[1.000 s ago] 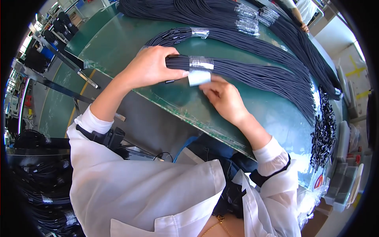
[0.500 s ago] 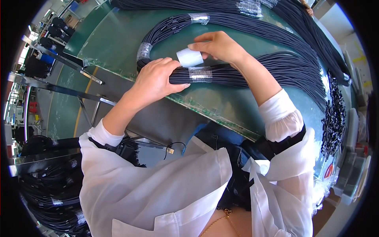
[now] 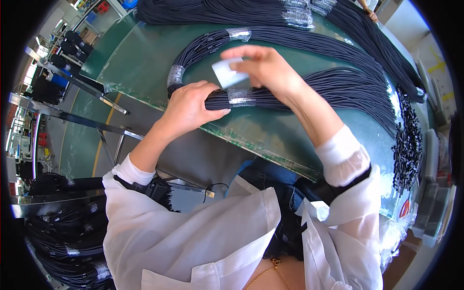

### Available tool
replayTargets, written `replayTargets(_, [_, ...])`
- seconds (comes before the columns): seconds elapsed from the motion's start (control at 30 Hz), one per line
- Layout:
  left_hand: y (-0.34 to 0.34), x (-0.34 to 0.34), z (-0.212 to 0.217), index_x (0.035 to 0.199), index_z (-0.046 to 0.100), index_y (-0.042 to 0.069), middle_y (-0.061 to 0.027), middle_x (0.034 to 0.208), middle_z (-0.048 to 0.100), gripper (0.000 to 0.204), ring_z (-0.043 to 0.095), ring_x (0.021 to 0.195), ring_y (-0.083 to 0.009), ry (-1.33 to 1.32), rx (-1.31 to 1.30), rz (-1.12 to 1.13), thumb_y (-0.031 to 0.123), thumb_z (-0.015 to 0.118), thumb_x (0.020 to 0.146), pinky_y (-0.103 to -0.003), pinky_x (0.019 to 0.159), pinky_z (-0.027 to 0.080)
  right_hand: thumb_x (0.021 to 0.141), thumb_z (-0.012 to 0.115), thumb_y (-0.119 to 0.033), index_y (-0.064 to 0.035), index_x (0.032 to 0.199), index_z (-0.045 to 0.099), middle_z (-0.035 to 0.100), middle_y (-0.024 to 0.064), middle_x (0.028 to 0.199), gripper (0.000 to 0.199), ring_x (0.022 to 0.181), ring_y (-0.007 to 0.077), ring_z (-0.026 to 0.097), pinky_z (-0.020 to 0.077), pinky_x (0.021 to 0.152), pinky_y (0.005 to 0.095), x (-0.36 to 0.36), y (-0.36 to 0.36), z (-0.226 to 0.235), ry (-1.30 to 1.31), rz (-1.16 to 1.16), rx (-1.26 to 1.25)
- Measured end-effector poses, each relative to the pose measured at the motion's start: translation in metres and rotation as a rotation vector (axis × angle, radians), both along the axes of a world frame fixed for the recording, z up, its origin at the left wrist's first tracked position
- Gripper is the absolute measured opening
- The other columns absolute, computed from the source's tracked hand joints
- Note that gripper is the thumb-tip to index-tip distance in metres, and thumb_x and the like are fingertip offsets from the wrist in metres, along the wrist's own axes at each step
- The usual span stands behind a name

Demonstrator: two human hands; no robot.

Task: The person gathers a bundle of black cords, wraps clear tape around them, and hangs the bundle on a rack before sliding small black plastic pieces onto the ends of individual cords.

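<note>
A thick bundle of black cables (image 3: 333, 82) lies bent in a loop on the green table. My left hand (image 3: 187, 107) is closed around its near strand, thumb on the near side. Just right of that thumb, a band of clear film (image 3: 241, 99) encircles the strand. My right hand (image 3: 273, 72), slightly blurred, holds a small white roll of clear film (image 3: 225, 74) above the strand, its fingers curled over the roll's right end. A sheer stretch of film seems to run between roll and band. Two more film bands (image 3: 177, 74) wrap the loop's curve.
More black cable bundles (image 3: 217, 12) lie along the table's far side, and black connector ends (image 3: 406, 145) hang at the right. The green table's (image 3: 140, 63) near edge runs diagonally below my hands. A cart with cable coils (image 3: 63, 232) stands lower left. Another person's hand (image 3: 371, 14) shows at top right.
My right hand has moved slightly down and right, and the white roll has tilted and shifted a little left. My left hand keeps its grip on the cables.
</note>
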State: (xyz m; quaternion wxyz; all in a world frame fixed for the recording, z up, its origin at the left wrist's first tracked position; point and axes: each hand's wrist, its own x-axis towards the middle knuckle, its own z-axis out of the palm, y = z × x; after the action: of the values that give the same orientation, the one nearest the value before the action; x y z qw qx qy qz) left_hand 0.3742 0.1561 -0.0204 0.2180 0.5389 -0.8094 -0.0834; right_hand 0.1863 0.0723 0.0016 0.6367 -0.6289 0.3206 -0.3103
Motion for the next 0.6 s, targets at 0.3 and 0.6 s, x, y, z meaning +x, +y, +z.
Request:
replayTargets(0.3, [-0.024, 0.007, 0.052, 0.090, 0.063, -0.003, -0.0092, 0.078, 0.064, 0.035, 0.060, 0.070, -0.0136, 0.189, 0.390, 0.078, 0.022, 0.074, 0.069, -0.029, 0.067, 0.047, 0.083, 0.054, 0.006, 0.0005, 0.101, 0.065, 0.066, 0.0067, 0.090, 0.022, 0.086, 0.0147, 0.060, 0.0486, 0.073, 0.0266, -0.053, 0.071, -0.038, 0.173, 0.132, -0.524])
replayTargets(0.6, [0.012, 0.004, 0.009, 0.092, 0.063, 0.000, -0.0101, 0.081, 0.061, 0.041, 0.061, 0.072, -0.0254, 0.100, 0.136, 0.020, 0.028, 0.077, 0.065, -0.033, 0.066, 0.048, 0.083, 0.061, -0.016, -0.0005, 0.108, 0.061, 0.065, 0.0173, 0.086, 0.029, 0.073, 0.0277, 0.063, 0.0500, 0.068, 0.0329, -0.061, 0.082, -0.004, 0.606, 0.208, -0.431])
